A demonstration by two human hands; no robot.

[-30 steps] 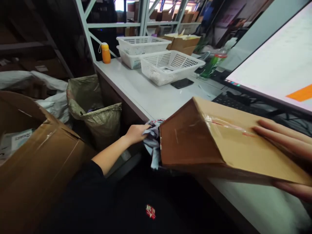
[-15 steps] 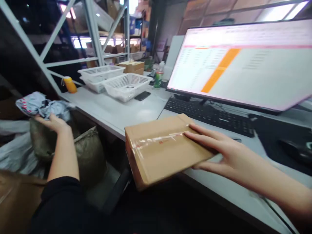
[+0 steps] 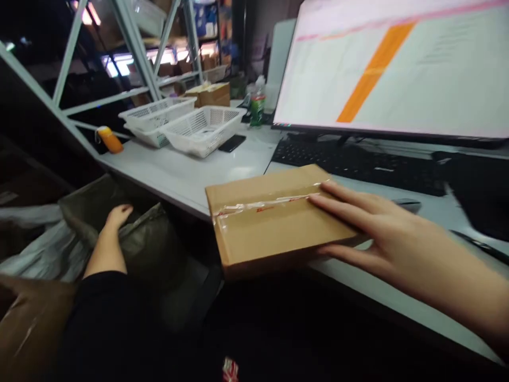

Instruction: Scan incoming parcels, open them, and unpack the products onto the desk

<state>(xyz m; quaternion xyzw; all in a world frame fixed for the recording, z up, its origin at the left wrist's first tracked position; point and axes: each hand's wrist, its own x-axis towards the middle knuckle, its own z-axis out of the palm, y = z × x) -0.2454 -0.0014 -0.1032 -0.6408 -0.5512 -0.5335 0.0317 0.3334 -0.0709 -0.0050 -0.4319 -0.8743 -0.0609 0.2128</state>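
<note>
A taped cardboard box (image 3: 270,228) juts out over the desk's front edge, slightly tilted. My right hand (image 3: 369,223) grips its right end, with fingers on the taped top and the thumb lower on the near side. At the left, my left hand (image 3: 118,216) reaches into the mouth of a dark olive sack (image 3: 153,244). Its fingers are mostly hidden and blurred, and nothing shows in them. The crumpled plastic bag from before is out of sight.
On the desk (image 3: 167,178) are white plastic baskets (image 3: 201,132), a phone (image 3: 233,143), a green-labelled bottle (image 3: 257,106), a keyboard (image 3: 358,164) and a monitor (image 3: 382,74). An orange bottle (image 3: 109,140) stands by the metal rack (image 3: 135,48). A brown carton (image 3: 35,323) sits low at left.
My left hand has moved right and down to the sack, and the crumpled plastic bag it held is no longer visible. My right hand still holds the box, now tipped flatter.
</note>
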